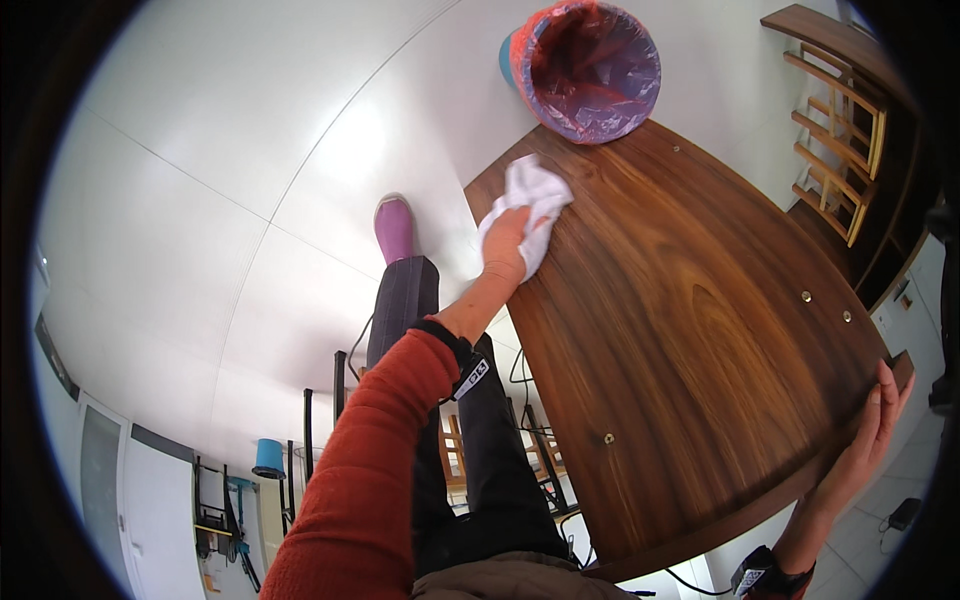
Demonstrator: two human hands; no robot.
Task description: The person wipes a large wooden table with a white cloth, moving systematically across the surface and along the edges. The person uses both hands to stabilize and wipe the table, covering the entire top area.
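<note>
See white cloth (545,190) on far left edge of wooden panel (690,300), bunched under curled left hand (507,238); probably light and soft, so grip by thick middle. Note right hand (868,440), almost straight-fingered, against right edge.

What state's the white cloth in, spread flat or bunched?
Bunched: the white cloth is crumpled around the left hand, with one loose end sticking out beyond it; motion blur hides finer folds.

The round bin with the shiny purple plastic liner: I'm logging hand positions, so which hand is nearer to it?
Left: the left hand holds a crumpled white cloth just short and left of the bin; the right hand is farther off, at the right edge of the brown wooden board.
</note>
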